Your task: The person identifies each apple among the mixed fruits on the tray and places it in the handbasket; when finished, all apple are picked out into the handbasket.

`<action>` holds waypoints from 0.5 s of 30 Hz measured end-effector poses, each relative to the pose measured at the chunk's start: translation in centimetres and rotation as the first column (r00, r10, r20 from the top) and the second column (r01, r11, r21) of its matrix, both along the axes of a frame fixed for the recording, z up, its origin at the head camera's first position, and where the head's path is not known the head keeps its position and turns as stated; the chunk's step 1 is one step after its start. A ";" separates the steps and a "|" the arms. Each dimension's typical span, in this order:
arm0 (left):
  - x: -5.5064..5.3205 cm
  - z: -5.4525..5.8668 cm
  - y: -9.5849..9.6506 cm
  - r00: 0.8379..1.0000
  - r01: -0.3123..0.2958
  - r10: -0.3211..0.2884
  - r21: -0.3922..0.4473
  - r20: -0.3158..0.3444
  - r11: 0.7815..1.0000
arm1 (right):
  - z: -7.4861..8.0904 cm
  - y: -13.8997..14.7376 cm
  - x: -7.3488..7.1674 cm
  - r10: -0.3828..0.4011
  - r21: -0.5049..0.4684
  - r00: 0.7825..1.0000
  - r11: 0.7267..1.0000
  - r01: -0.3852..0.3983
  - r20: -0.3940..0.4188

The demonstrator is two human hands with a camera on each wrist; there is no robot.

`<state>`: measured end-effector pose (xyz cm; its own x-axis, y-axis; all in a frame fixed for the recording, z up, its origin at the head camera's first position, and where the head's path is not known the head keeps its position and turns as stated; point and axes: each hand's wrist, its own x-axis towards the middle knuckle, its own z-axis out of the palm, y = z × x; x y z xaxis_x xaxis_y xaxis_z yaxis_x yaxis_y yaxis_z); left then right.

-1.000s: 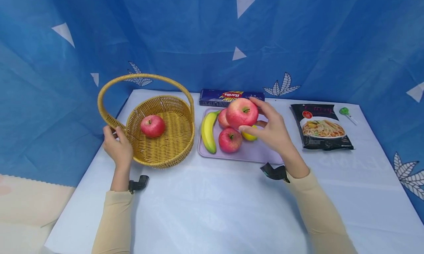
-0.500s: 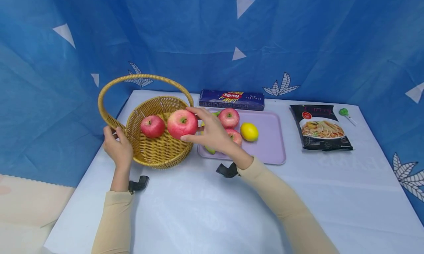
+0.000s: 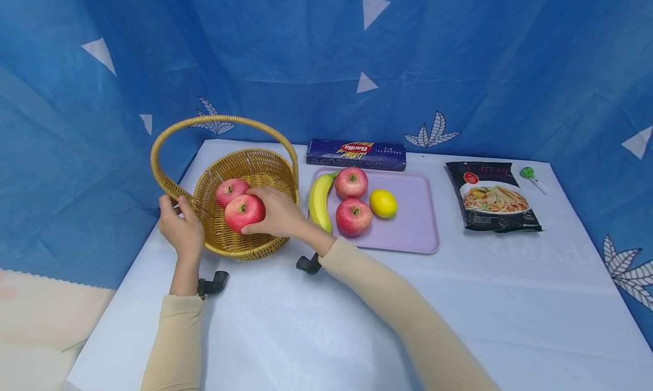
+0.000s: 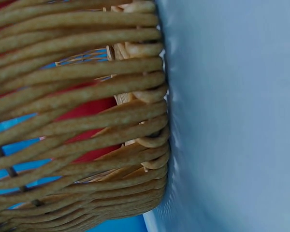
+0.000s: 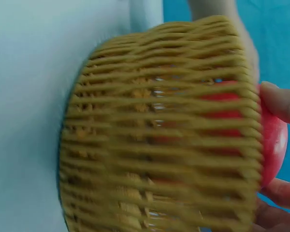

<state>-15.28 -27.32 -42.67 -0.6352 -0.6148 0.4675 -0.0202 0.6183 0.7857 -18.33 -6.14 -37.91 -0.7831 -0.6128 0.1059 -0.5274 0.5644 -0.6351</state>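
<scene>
A yellow wicker basket (image 3: 265,160) with a tall arched handle (image 3: 219,118) stands at the left of the table. My left hand (image 3: 182,228) grips it at the handle's left foot, by the rim. In the head view, my right hand (image 3: 278,212) holds a red apple (image 3: 244,214) over the basket's inside, thumb and fingers around it. Behind that fruit a second apple (image 3: 229,189) lies in the basket, partly covered. The right wrist view shows the held apple (image 5: 274,140) at rim height, its lower part behind the weave. Only basket wall (image 4: 135,65) and tabletop fill most of the left wrist view.
A lilac tray (image 3: 408,232) to the right of the basket bears a banana (image 3: 319,201), two apples (image 3: 353,217) and a lemon (image 3: 383,203). Behind it lies a blue spaghetti box (image 3: 356,154). Farther right are a black noodle packet (image 3: 492,198) and a green lollipop (image 3: 528,173).
My right hand has carried the apple leftward from above the tray to over the basket, and lower. The left hand has stayed on the basket.
</scene>
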 end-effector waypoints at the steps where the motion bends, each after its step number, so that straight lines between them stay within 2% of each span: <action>1: 0.0 0.0 0.0 1.000 -0.001 0.001 0.000 0.001 1.000 | -0.1 -0.4 0.0 0.002 0.024 1.000 1.000 -0.002 0.005; 5: 0.0 -0.1 0.0 1.000 -0.001 0.001 0.001 0.004 1.000 | -0.7 -1.8 -0.2 -0.022 0.093 0.999 0.996 0.019 0.041; 8: 0.0 -0.1 -0.1 1.000 0.001 -0.001 0.007 0.002 1.000 | -1.1 -2.4 -0.4 -0.040 0.108 0.997 0.994 0.033 0.061; 15: 0.0 0.0 -0.1 1.000 0.005 -0.004 0.004 -0.013 1.000 | -1.3 -3.3 -0.9 -0.046 0.149 0.997 0.988 0.037 0.059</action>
